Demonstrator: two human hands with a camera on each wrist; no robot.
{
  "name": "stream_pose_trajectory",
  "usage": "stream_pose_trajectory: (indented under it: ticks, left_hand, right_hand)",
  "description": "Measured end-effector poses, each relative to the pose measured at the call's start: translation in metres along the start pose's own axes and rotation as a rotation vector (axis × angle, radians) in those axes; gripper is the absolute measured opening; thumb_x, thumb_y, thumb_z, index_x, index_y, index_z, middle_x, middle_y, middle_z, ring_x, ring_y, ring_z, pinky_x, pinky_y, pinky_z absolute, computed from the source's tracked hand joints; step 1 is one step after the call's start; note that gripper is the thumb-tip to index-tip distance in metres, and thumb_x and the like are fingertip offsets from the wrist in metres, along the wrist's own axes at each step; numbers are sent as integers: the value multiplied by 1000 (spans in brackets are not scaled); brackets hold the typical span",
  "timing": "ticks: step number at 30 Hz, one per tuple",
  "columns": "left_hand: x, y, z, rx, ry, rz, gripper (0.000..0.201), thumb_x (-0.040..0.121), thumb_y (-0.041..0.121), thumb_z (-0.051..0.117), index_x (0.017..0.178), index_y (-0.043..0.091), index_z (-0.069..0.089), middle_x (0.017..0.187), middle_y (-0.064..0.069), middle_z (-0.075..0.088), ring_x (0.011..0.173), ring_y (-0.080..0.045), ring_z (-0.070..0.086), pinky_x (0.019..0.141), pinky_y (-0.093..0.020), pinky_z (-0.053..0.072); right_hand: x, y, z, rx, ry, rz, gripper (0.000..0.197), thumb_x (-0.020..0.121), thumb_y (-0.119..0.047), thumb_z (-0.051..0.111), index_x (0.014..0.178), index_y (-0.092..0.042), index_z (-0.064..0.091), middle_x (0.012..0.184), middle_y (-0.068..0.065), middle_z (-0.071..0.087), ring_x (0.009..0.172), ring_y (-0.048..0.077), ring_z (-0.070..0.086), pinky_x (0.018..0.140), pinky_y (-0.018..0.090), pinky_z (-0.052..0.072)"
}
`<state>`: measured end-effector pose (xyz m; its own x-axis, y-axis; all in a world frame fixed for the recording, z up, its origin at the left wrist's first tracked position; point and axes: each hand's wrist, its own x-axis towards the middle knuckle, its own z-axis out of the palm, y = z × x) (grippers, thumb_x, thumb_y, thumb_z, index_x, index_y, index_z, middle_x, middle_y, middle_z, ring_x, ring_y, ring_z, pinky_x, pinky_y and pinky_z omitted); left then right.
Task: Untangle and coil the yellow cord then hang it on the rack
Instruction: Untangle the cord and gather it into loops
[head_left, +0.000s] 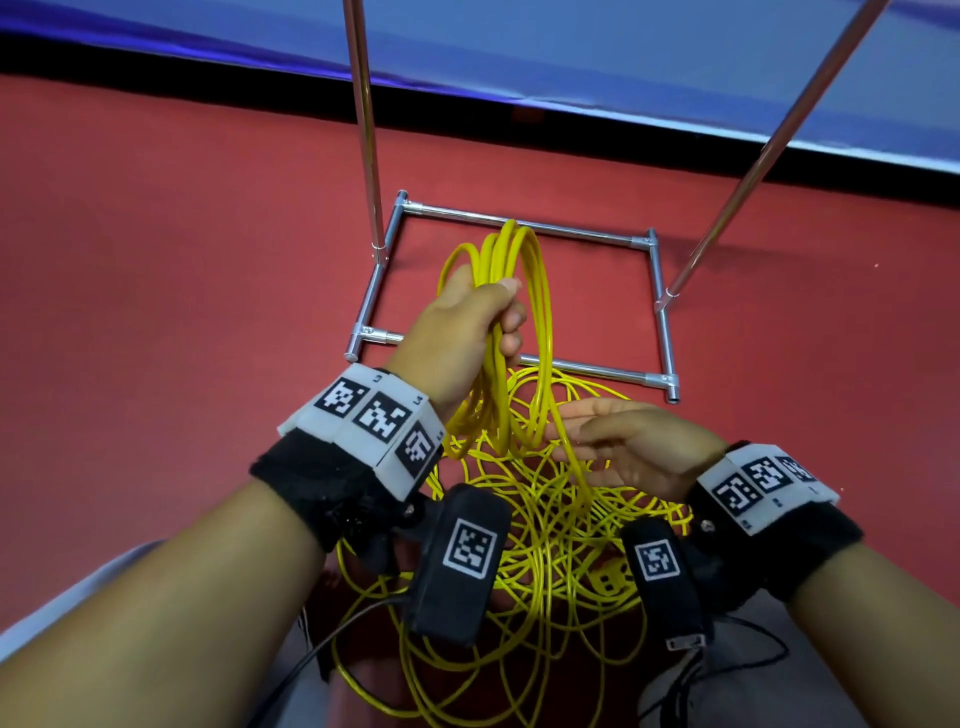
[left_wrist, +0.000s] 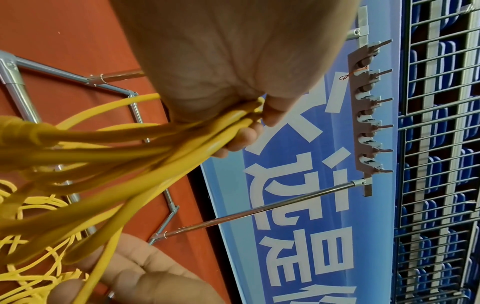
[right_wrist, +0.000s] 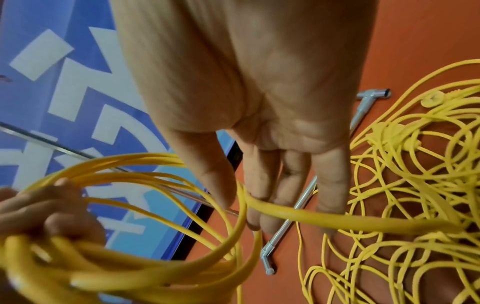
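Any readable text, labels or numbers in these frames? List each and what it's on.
Blue banner: large white characters, rotated and cropped; unreadable.
Left wrist band: coded squares; tiny corner labels too small to read.
Right wrist band: same.
Yellow cord, rack: no text seen.

Red floor (head_left: 156, 260) carries metal rack (head_left: 519, 226) base, far centre; two poles rise from it. Loose tangle of yellow cord (head_left: 545, 545) lies near side, overlapping rack's near bar.
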<state>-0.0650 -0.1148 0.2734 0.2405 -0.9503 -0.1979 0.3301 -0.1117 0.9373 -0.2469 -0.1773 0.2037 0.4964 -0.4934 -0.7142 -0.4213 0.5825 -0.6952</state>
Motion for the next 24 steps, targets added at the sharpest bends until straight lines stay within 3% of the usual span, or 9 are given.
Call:
stream_pose_trajectory:
  ticks: [2,5,7,9,13,15,19,22,24]
  left_hand:
    - [1,-2,3,-14,13,12,6,99,9,38,105,7,40,60,4,43,49,-10,40,53,-25,37]
    - [2,-1,6,-74,15,33,6,100,8,36,106,7,37,64,1,41,50,-9,39,52,-23,39]
    - [4,1,7,-94,21,53,7,101,9,36,107,8,36,66,1,40,49,-8,39,52,-22,39]
    - [5,2,9,-85,27,82,6,102,10,35,107,8,37,67,1,40,49,-7,39,52,-21,40]
    - [10,2,5,-65,63,159,5,102,11,35,101,9,39,68,3,41,52,-6,40,55,-22,40]
    - [12,0,2,-30,85,182,4,102,12,36,99,11,39,70,3,41,53,-6,40,57,-23,38]
    - [13,-9,-1,132,79,194,11,86,28,46,92,19,43,69,3,45,57,-10,44,58,-25,37]
    - [11,-16,0,243,49,185,15,81,32,45,91,22,43,68,4,48,59,-11,48,57,-27,39]
    - [9,-20,3,304,23,169,14,81,33,46,92,24,44,67,6,51,60,-14,48,55,-28,39]
  right_hand:
    - [-3,2,1,-132,-31,-22,30,89,5,50,103,-21,55,100,-4,67,94,14,61,83,38,44]
    - [-7,8,0,-458,-75,-101,38,81,-2,57,109,-28,51,104,-7,62,91,13,60,72,27,42]
    - [-8,14,-4,-563,-79,-128,44,74,-3,58,108,-31,51,95,-8,57,90,18,60,70,27,42]
    - [-9,20,-11,-617,-52,-129,47,78,6,55,105,-33,52,83,-8,55,91,23,63,69,31,42]
    - [-10,28,-21,-685,45,-75,24,90,5,43,87,-17,51,74,2,62,59,7,56,55,17,39]
    - [-13,27,-23,-708,70,-91,20,95,-4,43,84,-16,54,70,-1,66,59,4,57,58,19,39]
    - [-21,13,-19,-637,97,-178,12,95,-10,47,98,-21,47,73,3,66,54,11,55,55,24,42]
    - [-28,3,-15,-988,162,-312,19,89,-14,54,106,-18,47,81,-6,59,64,5,48,66,25,38]
    - [-37,-7,-8,-1180,163,-506,24,87,-16,46,109,-15,56,90,-11,57,75,4,46,72,18,32]
